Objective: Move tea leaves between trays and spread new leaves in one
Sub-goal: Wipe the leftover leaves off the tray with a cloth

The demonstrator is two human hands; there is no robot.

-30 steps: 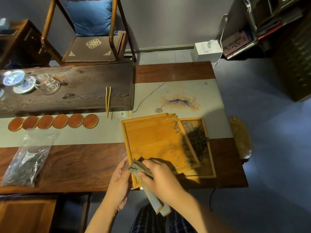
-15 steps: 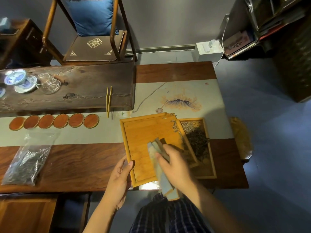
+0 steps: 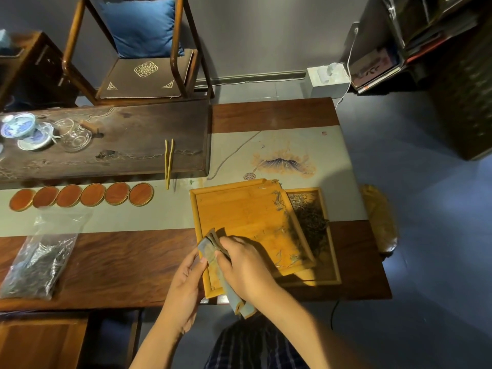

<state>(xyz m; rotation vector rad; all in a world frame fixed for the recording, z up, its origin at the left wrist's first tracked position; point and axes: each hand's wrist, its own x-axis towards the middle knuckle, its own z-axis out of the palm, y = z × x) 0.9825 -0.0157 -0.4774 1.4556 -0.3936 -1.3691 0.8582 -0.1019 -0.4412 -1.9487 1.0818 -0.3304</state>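
A bamboo tray [image 3: 239, 209] is tilted, its right edge resting over a second tray [image 3: 331, 262] that holds a dark pile of tea leaves [image 3: 310, 222]. A few pale leaves cling near the upper tray's right side. My right hand [image 3: 247, 265] grips a folded grey-green cloth [image 3: 215, 251] pressed on the tray's near left corner. My left hand [image 3: 183, 286] holds the tray's left edge, thumb on the rim.
A clear bag of tea leaves [image 3: 37, 265] lies at the left of the table. Several round red coasters [image 3: 82, 195] line the grey runner. Bamboo tongs [image 3: 168, 161] lean on the dark tea board, with a gaiwan [image 3: 18, 126] and glass pitcher [image 3: 74, 134]. A chair stands behind.
My right hand swept the cloth up onto the middle of the tray, then drew it back to the near left corner. My left hand closed in on the tray's edge.
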